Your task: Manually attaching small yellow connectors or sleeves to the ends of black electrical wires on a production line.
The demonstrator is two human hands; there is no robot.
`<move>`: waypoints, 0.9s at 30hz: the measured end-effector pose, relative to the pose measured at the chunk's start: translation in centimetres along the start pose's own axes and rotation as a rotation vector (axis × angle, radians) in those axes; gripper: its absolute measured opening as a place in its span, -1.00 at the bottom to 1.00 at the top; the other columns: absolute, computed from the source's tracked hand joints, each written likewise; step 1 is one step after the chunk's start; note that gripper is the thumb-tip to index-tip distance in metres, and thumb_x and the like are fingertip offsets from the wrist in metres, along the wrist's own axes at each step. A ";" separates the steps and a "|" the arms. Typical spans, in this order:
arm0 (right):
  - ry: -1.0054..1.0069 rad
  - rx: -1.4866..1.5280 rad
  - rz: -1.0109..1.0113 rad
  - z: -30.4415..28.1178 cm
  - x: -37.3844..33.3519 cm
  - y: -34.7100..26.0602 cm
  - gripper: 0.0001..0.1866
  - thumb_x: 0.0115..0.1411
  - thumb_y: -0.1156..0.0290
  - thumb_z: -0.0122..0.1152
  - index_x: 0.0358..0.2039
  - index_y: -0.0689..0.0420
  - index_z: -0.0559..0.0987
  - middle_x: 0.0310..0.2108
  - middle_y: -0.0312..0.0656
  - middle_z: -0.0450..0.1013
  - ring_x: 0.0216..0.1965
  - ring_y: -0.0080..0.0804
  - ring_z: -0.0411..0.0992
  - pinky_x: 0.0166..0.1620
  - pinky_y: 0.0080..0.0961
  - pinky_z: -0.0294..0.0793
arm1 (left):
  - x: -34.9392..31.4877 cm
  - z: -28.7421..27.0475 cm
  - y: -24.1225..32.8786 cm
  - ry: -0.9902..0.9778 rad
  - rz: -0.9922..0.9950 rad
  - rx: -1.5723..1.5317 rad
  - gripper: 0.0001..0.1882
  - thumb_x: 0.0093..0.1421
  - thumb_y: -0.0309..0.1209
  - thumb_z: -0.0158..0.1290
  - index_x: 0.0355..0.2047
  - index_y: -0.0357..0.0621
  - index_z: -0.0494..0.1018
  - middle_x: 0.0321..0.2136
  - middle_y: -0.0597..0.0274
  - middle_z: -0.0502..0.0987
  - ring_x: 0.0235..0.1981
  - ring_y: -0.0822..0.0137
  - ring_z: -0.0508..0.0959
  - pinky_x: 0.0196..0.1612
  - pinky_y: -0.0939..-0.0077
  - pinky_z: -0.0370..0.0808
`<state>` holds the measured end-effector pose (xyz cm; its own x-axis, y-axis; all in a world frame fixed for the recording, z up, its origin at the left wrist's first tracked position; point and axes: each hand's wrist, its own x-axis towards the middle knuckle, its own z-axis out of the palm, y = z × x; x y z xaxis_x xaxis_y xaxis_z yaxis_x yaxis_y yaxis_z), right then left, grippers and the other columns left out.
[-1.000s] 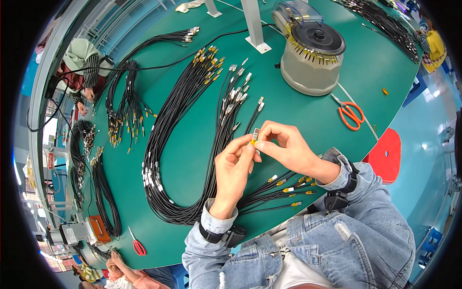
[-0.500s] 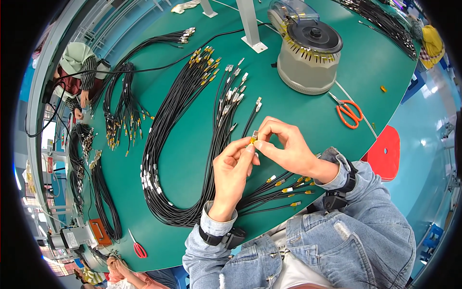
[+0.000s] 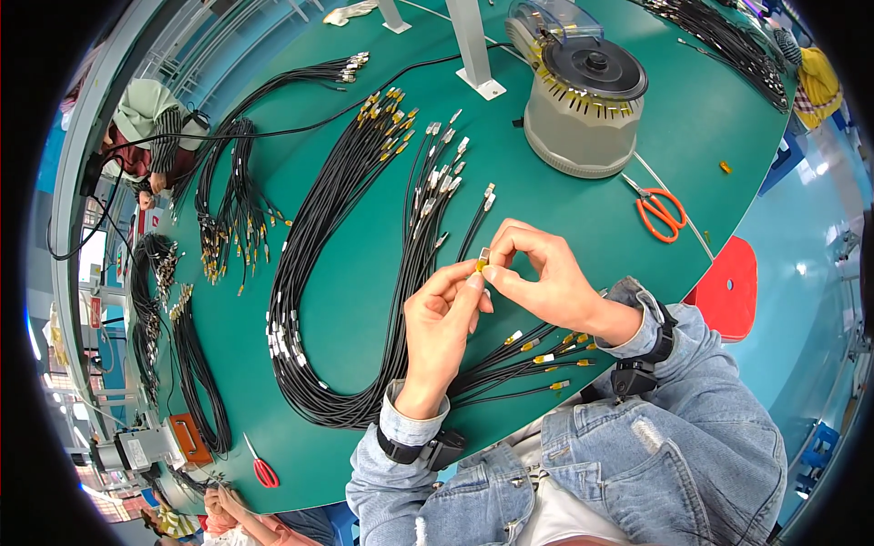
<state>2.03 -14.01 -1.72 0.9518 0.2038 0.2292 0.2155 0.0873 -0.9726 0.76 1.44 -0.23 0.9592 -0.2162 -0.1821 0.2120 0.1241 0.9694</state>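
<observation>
Between my fingertips is a cable connector (image 3: 483, 257) with a metal end and yellow tape around it. My left hand (image 3: 443, 314) pinches it from below and the left. From the right, my right hand (image 3: 543, 276) closes thumb and forefinger on the same connector. Fingers hide part of it and its cable. Just left of my hands, a large bundle of black cables (image 3: 314, 255) bends in a U on the green table (image 3: 273, 455), with yellow-taped ends on one side and silver connectors on the other. Several yellow-tipped cable ends (image 3: 543, 358) fan out under my right forearm.
A round tape dispenser (image 3: 583, 127) holds yellow strips beyond my hands, beside a metal post (image 3: 472, 45). Orange-handled scissors (image 3: 660, 214) lie to the right, red-handled ones (image 3: 264, 471) at the near left. More cable bundles (image 3: 232, 182) lie leftward. A red stool (image 3: 728, 289) stands beside the table.
My hands stay almost in place, still pinching the connector, with only a tiny shift of the fingers. At the far left, a co-worker's hands have moved slightly.
</observation>
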 end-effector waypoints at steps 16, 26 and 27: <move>0.003 -0.044 -0.007 0.2 -0.1 -0.3 -0.92 0.03 0.57 0.11 -0.55 0.23 0.39 -0.46 -0.27 0.31 -0.39 -0.57 0.27 -0.30 -0.60 0.25 | 0.1 0.2 0.1 0.042 -0.012 -0.039 -0.83 0.21 -0.37 -0.06 -0.37 -0.22 0.43 -0.67 0.36 0.40 -0.73 0.69 0.23 -0.68 0.82 0.09; -0.053 0.147 0.205 0.0 -0.2 0.4 -0.91 0.12 0.50 0.05 -0.48 0.25 0.40 -0.43 -0.32 0.32 -0.36 -0.64 0.26 -0.25 -0.63 0.25 | 0.3 -0.1 0.2 0.005 -0.190 -0.295 -0.81 0.23 -0.35 -0.10 -0.44 -0.19 0.40 -0.73 0.40 0.33 -0.78 0.68 0.15 -0.72 0.80 0.01; -0.053 0.163 0.220 0.0 -0.1 0.4 -0.90 0.12 0.49 0.04 -0.48 0.25 0.40 -0.43 -0.33 0.32 -0.36 -0.65 0.26 -0.25 -0.63 0.25 | 0.3 -0.2 0.1 0.006 -0.191 -0.295 -0.81 0.23 -0.35 -0.10 -0.44 -0.19 0.40 -0.73 0.40 0.33 -0.78 0.68 0.15 -0.72 0.80 0.01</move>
<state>1.99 -14.00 -2.18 0.9581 0.2857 0.0190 -0.0373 0.1905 -0.9810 1.13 1.55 -0.18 0.8981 -0.2566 -0.3571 0.4314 0.3569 0.8285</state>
